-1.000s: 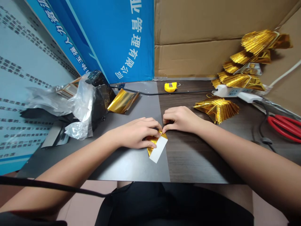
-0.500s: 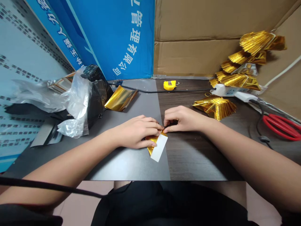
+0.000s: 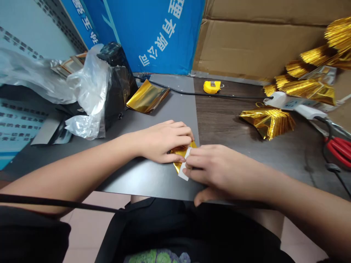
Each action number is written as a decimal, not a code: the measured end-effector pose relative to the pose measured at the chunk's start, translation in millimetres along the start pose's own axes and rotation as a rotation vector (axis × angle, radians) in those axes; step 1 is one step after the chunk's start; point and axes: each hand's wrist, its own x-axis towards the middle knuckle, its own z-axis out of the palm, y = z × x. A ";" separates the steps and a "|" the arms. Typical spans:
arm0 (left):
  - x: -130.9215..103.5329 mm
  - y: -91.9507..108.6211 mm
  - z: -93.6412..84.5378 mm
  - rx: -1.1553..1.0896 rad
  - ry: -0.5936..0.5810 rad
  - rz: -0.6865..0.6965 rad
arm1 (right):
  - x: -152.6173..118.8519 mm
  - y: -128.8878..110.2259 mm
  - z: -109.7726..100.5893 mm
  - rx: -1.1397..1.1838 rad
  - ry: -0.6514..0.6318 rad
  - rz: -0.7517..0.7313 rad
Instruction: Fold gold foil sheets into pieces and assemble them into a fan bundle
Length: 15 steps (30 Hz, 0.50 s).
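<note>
A folded piece of gold foil (image 3: 180, 150) lies on the table near its front edge, with a white strip (image 3: 183, 174) along its right side. My left hand (image 3: 167, 142) holds the foil down, its fingers curved over the upper part and the thumb at the strip. From the right, my right hand (image 3: 214, 168) rests its fingertips on the white strip and partly covers it. That hand's thumb stands apart, lower down, close to the table edge. The fingers hide part of the foil.
A stack of gold foil sheets (image 3: 148, 96) lies behind my left hand. Further right are a yellow tape measure (image 3: 212, 87), a pleated gold foil piece (image 3: 267, 122), a white power strip (image 3: 287, 100) and red-handled scissors (image 3: 340, 149). Plastic bags (image 3: 90, 87) stand at the left.
My right hand has moved down from the foil's top corner onto the white strip, and its thumb has spread away. The left hand stays on the foil. The camera view has shifted.
</note>
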 end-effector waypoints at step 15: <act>-0.1 20.1 0.2 0.055 -0.027 0.079 | 2.9 -14.5 6.7 0.048 0.063 -0.133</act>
